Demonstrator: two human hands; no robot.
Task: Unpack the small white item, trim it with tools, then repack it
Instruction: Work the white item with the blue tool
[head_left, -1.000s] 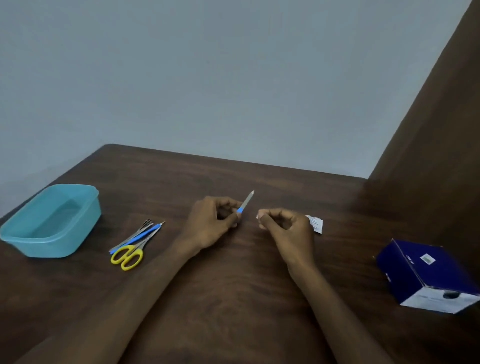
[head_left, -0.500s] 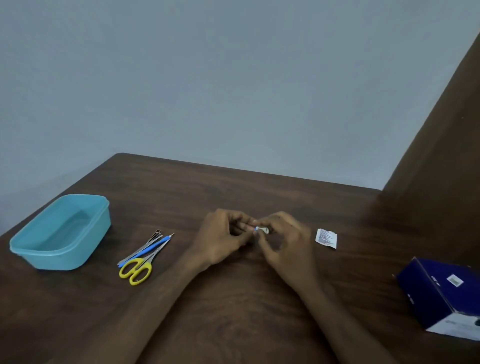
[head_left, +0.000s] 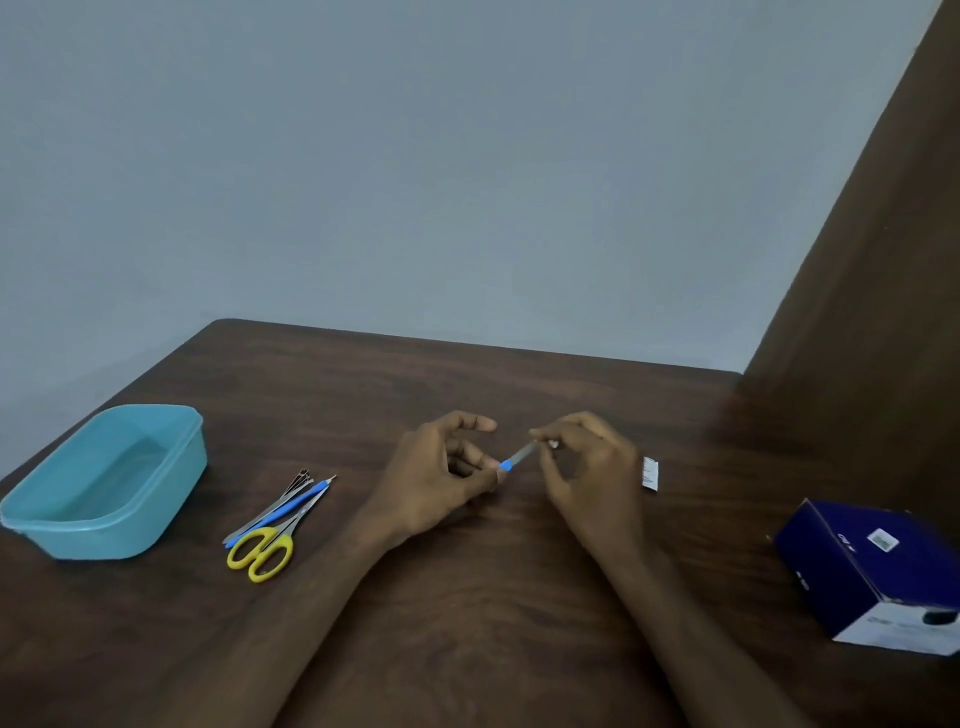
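Lying at 9 o'clock: teal plastic tub (head_left: 104, 480), yellow-handled scissors (head_left: 262, 551). Slim blue-handled metal tool (head_left: 517, 459) gripped by left hand (head_left: 441, 478); tip met at centre by right hand (head_left: 587, 467), small white item (head_left: 554, 443) pinched. White paper wrapper (head_left: 650, 473), dark blue cardboard box (head_left: 878, 571) at 3 o'clock.

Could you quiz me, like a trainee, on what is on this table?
1. True or false: the yellow-handled scissors lie between the teal tub and the left hand.
2. Which hand holds the blue-handled tool by its blue end? A) left B) right C) neither
3. Fill in: the small white packet lies on the table beside the ____ hand.

Key: 1 true. 2 A; the right hand pinches something small and white at the tool's tip. 3 right.
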